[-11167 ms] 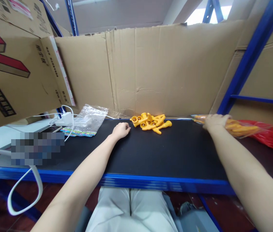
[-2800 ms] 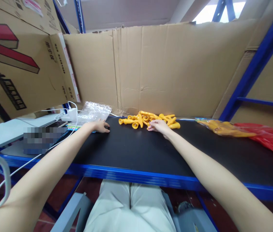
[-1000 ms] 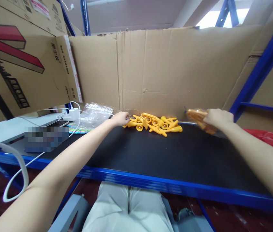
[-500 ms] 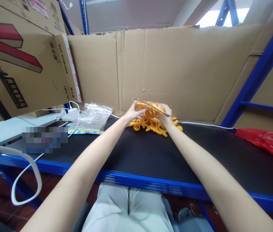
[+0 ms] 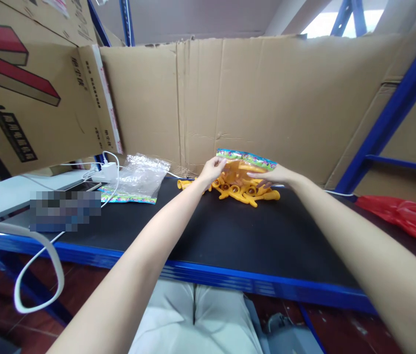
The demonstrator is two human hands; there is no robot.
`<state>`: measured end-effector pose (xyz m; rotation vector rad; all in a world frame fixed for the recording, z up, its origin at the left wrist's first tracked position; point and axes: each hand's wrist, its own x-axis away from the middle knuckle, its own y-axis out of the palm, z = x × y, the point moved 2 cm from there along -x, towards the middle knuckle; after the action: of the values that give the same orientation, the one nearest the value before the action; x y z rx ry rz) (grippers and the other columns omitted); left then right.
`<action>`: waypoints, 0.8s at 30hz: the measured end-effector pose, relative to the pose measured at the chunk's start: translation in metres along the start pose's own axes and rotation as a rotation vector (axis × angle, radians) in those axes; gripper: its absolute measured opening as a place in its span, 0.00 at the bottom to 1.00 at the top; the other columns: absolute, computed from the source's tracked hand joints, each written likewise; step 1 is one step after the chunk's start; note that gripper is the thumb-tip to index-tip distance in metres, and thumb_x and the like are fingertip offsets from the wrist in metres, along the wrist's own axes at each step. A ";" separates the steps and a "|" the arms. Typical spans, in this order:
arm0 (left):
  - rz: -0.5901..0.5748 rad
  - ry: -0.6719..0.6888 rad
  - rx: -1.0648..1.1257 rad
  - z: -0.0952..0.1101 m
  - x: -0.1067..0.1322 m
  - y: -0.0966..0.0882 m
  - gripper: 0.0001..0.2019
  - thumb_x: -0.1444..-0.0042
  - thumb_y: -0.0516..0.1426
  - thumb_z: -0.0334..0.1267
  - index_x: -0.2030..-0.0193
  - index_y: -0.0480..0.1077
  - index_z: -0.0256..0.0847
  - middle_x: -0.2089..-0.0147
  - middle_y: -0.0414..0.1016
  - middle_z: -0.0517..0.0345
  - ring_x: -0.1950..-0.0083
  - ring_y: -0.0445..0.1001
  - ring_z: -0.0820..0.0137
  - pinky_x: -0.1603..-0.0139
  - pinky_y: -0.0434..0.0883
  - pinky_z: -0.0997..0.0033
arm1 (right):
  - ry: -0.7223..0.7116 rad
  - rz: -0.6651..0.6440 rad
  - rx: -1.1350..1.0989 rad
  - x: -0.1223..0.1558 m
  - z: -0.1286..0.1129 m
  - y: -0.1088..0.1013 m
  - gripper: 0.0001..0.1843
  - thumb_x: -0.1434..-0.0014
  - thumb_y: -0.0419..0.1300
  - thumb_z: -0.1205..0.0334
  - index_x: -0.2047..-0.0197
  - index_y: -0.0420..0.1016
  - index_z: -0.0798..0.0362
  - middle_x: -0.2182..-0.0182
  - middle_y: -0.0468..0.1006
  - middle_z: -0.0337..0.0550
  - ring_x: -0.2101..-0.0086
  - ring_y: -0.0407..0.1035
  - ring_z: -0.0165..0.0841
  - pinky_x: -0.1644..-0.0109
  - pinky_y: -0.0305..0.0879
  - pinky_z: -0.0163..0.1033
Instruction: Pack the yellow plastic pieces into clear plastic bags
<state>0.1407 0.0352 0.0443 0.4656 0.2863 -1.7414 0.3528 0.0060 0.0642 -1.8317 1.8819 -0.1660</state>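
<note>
A clear plastic bag with a blue-green printed header (image 5: 247, 158) stands tilted at the back of the black tabletop, with orange pieces showing through it. My left hand (image 5: 212, 169) pinches its upper left edge. At the bag's right side, my right hand (image 5: 280, 175) grips it, fingers reaching left across the front. Directly below and in front lies a pile of orange plastic pieces (image 5: 243, 195), several with round sockets and dark centres. The bag's far side is hidden.
Another clear bag (image 5: 139, 174) lies flat at left, beside a white charger (image 5: 109, 173) with cables. Red plastic (image 5: 401, 216) lies at the right end. A cardboard wall (image 5: 285, 108) stands behind, and a blue rail (image 5: 237, 282) edges the tabletop.
The bag has tipped up so its printed header now faces me. My right hand has moved right, and my left hand slightly right. More of the orange pile shows.
</note>
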 end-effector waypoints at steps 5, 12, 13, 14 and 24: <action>0.027 -0.175 -0.130 -0.003 0.005 0.004 0.06 0.42 0.54 0.34 0.69 0.68 0.35 0.73 0.70 0.60 0.75 0.73 0.74 0.68 0.69 0.74 | 0.116 -0.009 0.062 0.021 -0.028 -0.003 0.12 0.60 0.69 0.67 0.69 0.78 0.58 0.81 0.75 0.43 0.83 0.69 0.34 0.79 0.71 0.42; 0.304 -0.230 -0.059 0.004 -0.006 0.009 0.09 0.40 0.50 0.31 0.62 0.71 0.34 0.66 0.76 0.54 0.74 0.75 0.75 0.70 0.68 0.78 | 0.072 -0.044 -0.037 0.026 -0.035 0.011 0.06 0.49 0.63 0.63 0.68 0.76 0.58 0.83 0.73 0.43 0.85 0.68 0.34 0.82 0.68 0.39; 0.312 -0.216 -0.017 0.006 -0.008 0.010 0.08 0.41 0.50 0.31 0.62 0.71 0.34 0.65 0.76 0.53 0.70 0.75 0.74 0.68 0.68 0.78 | 0.072 -0.005 -0.028 0.025 -0.037 0.012 0.06 0.47 0.61 0.63 0.68 0.75 0.58 0.85 0.72 0.43 0.85 0.68 0.35 0.83 0.68 0.40; 0.309 -0.193 0.019 0.010 -0.010 0.011 0.08 0.41 0.51 0.30 0.63 0.71 0.34 0.63 0.76 0.52 0.67 0.76 0.75 0.66 0.68 0.79 | 0.069 0.049 -0.025 0.025 -0.040 0.014 0.06 0.45 0.59 0.64 0.67 0.74 0.59 0.86 0.71 0.42 0.86 0.67 0.34 0.83 0.68 0.39; 0.301 -0.229 0.038 0.017 -0.018 -0.006 0.04 0.44 0.54 0.31 0.63 0.70 0.37 0.67 0.73 0.57 0.70 0.69 0.77 0.66 0.68 0.75 | 0.132 0.253 -0.409 0.009 -0.072 0.043 0.05 0.46 0.59 0.69 0.67 0.64 0.54 0.71 0.72 0.42 0.70 0.75 0.36 0.68 0.75 0.43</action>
<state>0.1354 0.0449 0.0668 0.3146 0.0173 -1.4894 0.2831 -0.0170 0.1056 -1.8442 2.3570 0.2066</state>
